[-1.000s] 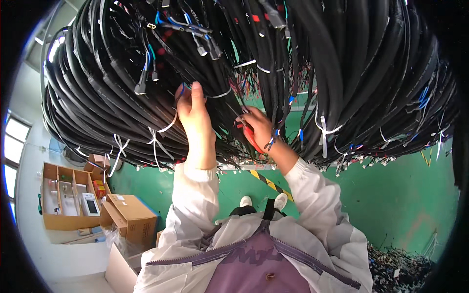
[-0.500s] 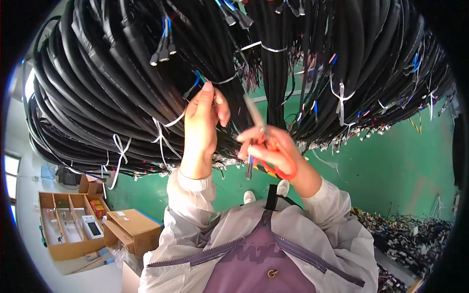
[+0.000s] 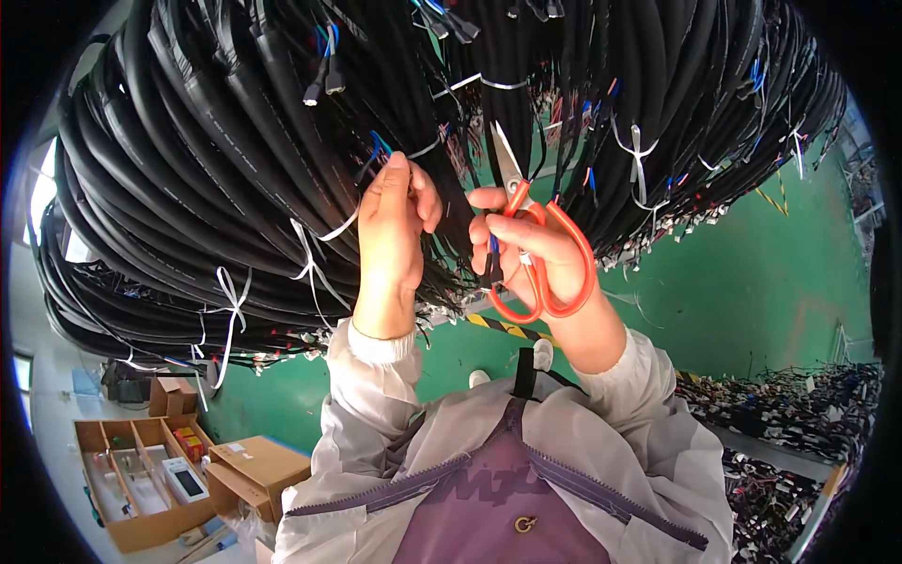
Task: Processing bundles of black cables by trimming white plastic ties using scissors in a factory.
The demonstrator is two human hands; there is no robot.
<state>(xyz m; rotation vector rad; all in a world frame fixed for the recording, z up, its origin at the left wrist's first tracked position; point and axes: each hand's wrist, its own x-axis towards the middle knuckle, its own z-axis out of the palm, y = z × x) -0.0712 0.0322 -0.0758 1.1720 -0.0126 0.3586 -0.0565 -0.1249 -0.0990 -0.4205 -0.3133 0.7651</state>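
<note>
My left hand (image 3: 393,216) is closed, thumb against fingers, at a black cable end whose blue and green wires (image 3: 378,147) stick out past the fingertips. To its right, my right hand (image 3: 540,258) is closed round a pair of scissors (image 3: 571,268) with red-orange loop handles. The scissor blades (image 3: 507,155) point up and away from me. Between the same fingers hangs a wire end with a dark connector (image 3: 492,273) and a bit of blue. Both hands are in front of thick hanging bundles of black cables (image 3: 178,179).
White ties (image 3: 639,160) bind the cable bundles. At the lower left are a partitioned wooden box (image 3: 141,528) and a cardboard box (image 3: 268,461). Heaps of wire harnesses (image 3: 799,414) lie at the lower right. A yellow-black stripe (image 3: 507,326) crosses the green floor (image 3: 695,301).
My right hand has moved slightly right and turned, so the scissors now show their handles and blades clearly. The left hand stays nearly in place. The view has shifted a little.
</note>
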